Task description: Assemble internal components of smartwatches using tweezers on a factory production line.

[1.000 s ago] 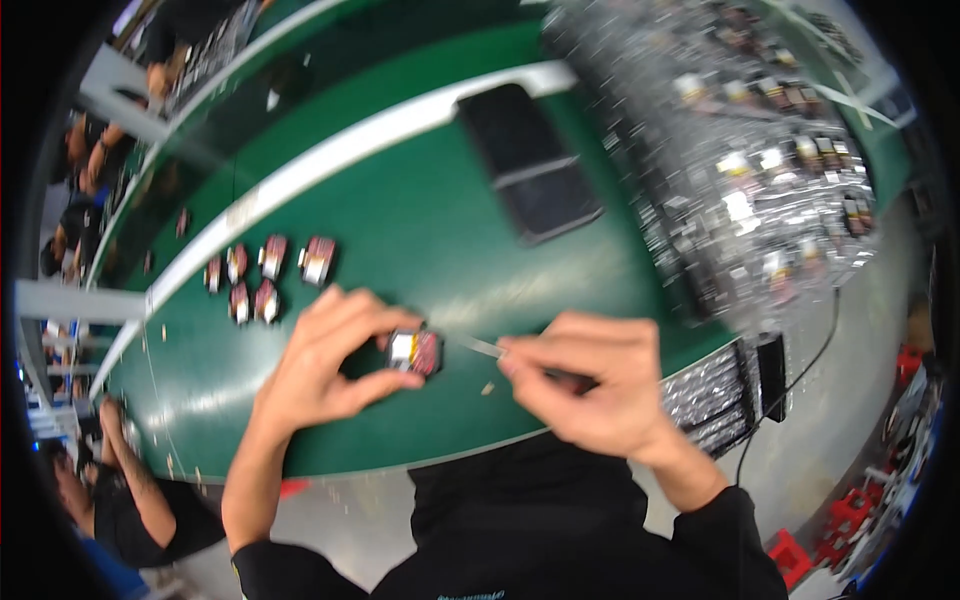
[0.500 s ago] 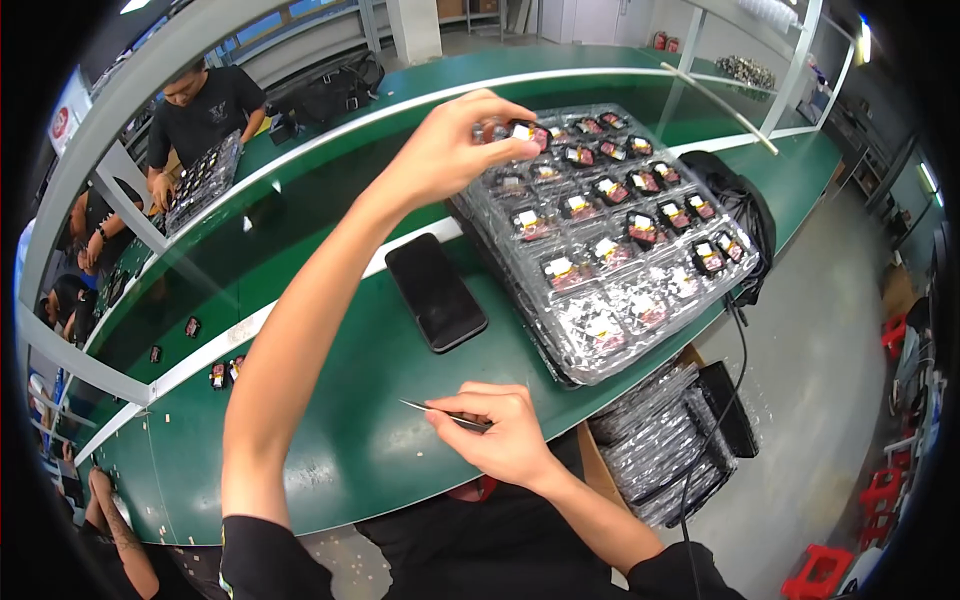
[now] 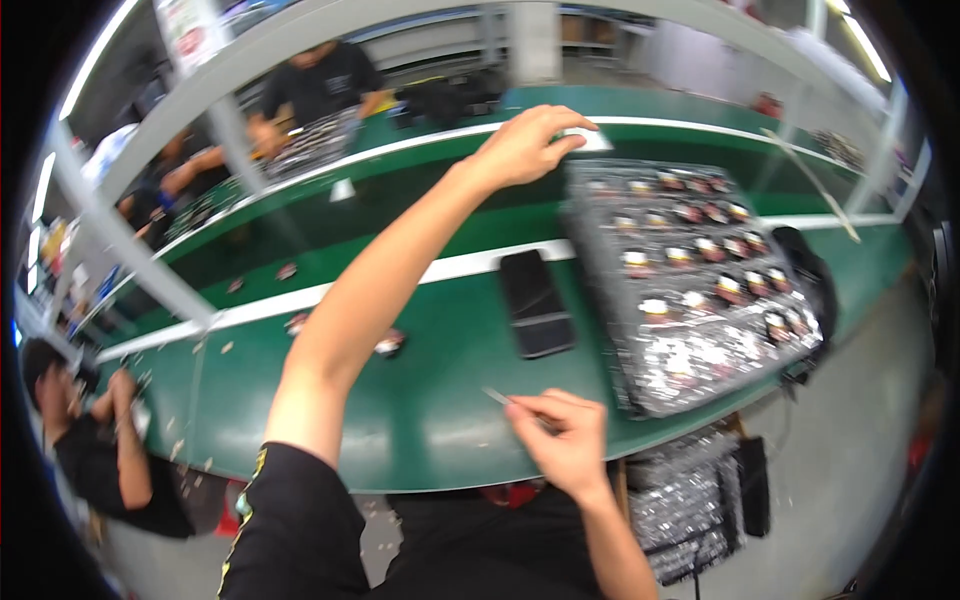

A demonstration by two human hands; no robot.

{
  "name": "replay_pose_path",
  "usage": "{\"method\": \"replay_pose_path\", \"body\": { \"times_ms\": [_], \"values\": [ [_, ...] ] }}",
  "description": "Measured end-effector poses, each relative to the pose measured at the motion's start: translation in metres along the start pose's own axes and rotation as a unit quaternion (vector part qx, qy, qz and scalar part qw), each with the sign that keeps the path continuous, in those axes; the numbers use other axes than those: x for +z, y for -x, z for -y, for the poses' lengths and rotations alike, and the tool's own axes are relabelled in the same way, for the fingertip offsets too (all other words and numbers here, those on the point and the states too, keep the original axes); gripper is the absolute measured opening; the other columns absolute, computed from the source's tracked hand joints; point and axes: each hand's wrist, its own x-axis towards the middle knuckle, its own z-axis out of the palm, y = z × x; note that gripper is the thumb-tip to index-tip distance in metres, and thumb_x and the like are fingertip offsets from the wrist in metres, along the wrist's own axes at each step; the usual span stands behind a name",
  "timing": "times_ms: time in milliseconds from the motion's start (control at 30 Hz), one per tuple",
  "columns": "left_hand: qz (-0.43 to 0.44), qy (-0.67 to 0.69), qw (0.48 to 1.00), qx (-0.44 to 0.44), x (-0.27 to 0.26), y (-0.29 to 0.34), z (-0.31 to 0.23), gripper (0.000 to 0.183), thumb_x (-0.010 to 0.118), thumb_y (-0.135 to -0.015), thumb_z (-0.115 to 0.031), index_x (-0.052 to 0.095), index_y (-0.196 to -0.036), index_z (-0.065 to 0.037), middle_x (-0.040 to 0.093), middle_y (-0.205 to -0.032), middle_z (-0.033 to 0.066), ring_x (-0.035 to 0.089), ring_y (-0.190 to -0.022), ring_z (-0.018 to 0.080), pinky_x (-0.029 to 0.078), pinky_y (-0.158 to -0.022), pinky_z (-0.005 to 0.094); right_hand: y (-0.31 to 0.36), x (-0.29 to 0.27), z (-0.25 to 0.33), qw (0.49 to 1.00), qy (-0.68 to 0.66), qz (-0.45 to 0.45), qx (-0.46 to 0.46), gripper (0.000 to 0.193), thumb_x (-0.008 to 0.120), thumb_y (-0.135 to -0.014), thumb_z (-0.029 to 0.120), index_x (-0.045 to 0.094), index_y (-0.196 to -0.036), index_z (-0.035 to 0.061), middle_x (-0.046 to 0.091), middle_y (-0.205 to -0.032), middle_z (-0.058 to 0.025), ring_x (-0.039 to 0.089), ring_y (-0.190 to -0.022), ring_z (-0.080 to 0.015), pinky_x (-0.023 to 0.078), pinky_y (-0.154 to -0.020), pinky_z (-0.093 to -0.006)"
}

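In right hand [image 3: 567, 440], tool [image 3: 497, 397] forward-left

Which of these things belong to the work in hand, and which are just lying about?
Seemingly in use:
right hand, holding a thin pointed tool
clear plastic tray
small parts in it
left hand, near its far left corner

Seemingly just lying about:
black phone
dark bag-like bundle

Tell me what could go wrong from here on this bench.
The left forearm reaches over the bench beside a small loose part; lowered, it might sweep that part aside. The pointed tool in the right hand sticks out near the black phone, so a slip might scratch it. The left hand appears close to the clear plastic tray, and a bump might jostle the parts in it.
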Motion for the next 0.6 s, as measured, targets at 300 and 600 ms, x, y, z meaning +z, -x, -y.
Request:
{"method": "replay_pose_path", "body": {
  "times_ms": [300,600],
  "values": [
    [0.238,-0.308,0.835,-0.389,-0.187,0.332,0.059,0.032,0.073,-0.103,-0.036,0.08,-0.125,-0.014,0.073,-0.134,0.0107,0.067,-0.129,0.0349,0.054,-0.11,0.0477,-0.003,0.006,-0.003,0.998,-0.05,0.025,0.013,0.016,0.085,-0.09,0.0,0.086,-0.106,-0.0033,0.068,-0.07,-0.0035,0.057,-0.059,-0.0062,0.04,-0.054,-0.0252],
    [0.065,-0.233,0.88,-0.41,-0.231,0.408,0.044,0.028,0.071,-0.102,-0.012,0.074,-0.128,0.0,0.073,-0.117,0.022,0.072,-0.112,0.041,0.056,-0.099,0.0466,0.001,0.008,-0.004,0.999,-0.03,0.024,0.019,0.015,0.085,-0.091,-0.001,0.086,-0.106,-0.0032,0.065,-0.069,-0.0016,0.053,-0.06,-0.0046,0.037,-0.054,-0.0247]
  ]
}}
